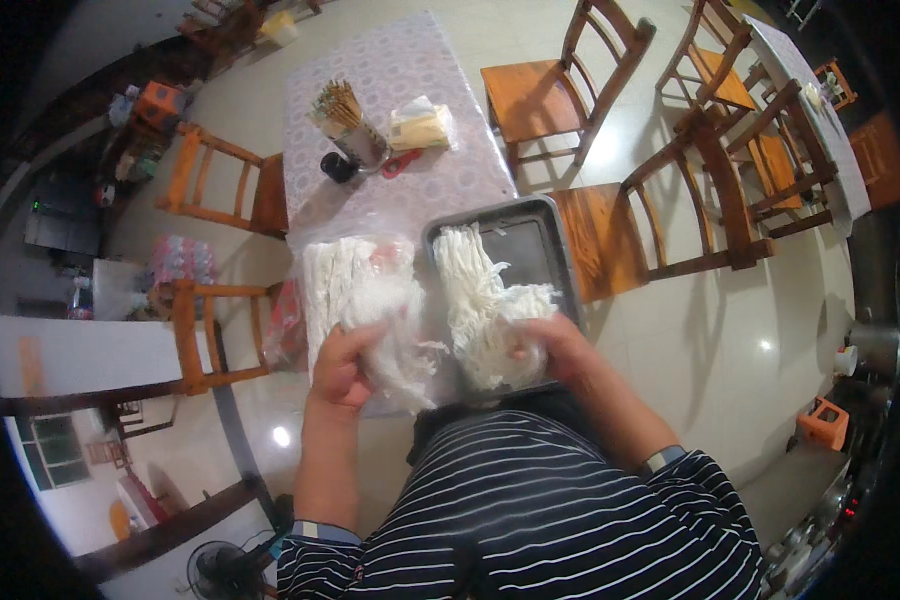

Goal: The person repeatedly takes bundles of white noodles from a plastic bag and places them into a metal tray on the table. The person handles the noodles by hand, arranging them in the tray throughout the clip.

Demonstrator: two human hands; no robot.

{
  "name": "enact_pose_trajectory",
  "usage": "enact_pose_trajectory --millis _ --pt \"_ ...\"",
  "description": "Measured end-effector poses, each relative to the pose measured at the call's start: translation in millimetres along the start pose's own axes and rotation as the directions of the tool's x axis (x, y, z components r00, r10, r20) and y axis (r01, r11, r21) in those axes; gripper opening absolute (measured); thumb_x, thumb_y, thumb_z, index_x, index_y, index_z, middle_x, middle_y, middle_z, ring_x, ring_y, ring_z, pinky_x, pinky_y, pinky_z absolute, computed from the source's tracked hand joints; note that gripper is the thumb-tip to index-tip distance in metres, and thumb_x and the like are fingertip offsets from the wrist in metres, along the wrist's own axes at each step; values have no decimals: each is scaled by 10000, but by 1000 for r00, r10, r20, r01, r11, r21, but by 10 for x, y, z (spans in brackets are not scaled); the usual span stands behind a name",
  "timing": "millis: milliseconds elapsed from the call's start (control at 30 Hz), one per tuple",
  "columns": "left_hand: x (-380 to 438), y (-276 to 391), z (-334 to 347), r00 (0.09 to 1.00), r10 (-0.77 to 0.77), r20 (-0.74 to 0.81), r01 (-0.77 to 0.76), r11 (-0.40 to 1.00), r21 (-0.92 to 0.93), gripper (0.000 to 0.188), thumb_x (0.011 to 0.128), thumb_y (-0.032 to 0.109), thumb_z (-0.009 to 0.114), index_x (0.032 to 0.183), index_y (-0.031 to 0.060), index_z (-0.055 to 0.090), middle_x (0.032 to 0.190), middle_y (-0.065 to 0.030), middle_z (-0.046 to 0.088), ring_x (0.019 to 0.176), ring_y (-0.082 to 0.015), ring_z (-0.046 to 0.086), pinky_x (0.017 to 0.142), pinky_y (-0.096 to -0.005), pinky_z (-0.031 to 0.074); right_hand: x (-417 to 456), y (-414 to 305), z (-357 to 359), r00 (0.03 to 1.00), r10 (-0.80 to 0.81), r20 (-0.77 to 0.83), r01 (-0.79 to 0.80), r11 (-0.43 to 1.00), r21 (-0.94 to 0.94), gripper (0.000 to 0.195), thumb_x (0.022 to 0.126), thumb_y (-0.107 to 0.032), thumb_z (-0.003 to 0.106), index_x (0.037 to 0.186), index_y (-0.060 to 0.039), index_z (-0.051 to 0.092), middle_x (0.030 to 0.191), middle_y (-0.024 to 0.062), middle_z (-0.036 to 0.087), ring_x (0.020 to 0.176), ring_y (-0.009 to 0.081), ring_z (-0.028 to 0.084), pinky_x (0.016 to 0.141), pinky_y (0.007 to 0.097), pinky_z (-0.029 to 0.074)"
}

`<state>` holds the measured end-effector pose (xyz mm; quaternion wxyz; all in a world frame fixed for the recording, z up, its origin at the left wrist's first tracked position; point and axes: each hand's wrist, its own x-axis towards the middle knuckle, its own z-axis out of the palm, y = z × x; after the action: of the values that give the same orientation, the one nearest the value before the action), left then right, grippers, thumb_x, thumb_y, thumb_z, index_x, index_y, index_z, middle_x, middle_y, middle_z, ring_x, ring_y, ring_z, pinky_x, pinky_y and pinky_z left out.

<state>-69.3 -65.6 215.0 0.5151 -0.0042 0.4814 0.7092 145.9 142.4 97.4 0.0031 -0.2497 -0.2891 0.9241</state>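
Note:
My left hand (350,364) grips a clump of white noodle-like strands (394,319), blurred by motion, above a clear plastic bag that holds more flat white strands (330,277). At the near right of the grey metal tray (566,259), my right hand (551,345) has its fingers on another white clump (529,304). A long bundle of the same strands (461,270) lies along the tray's left side. What the strands are made of cannot be told for certain. The undersides of both clumps and some fingertips are hidden.
The table (390,64) has a patterned cover. On it stand a holder (364,146) full of chopsticks, a dark cup-like item (337,166), a red-handled tool (400,163) and a pack of tissues (422,127). Wooden chairs (600,240) flank both sides. A fan (221,566) is at the lower left.

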Motion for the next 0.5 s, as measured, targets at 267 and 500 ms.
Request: enact_pose_trajectory --millis 267,500 --pt "161 -350 236 979 -187 80 162 955 248 341 898 57 664 1222 -42 628 1097 -136 721 941 -235 723 865 -376 593 -18 -124 702 993 -36 115 58 979 -194 369 916 -255 744 1170 6 686 971 72 729 898 168 683 812 325 547" --pt "114 -317 289 984 -175 21 158 930 331 357 911 56 645 1238 -83 603 1099 -168 711 956 -289 725 826 -426 626 -23 -130 841 994 64 -85 -78 984 -161 385 848 -180 826 1147 20 688 989 107 716 893 192 693 787 364 591"
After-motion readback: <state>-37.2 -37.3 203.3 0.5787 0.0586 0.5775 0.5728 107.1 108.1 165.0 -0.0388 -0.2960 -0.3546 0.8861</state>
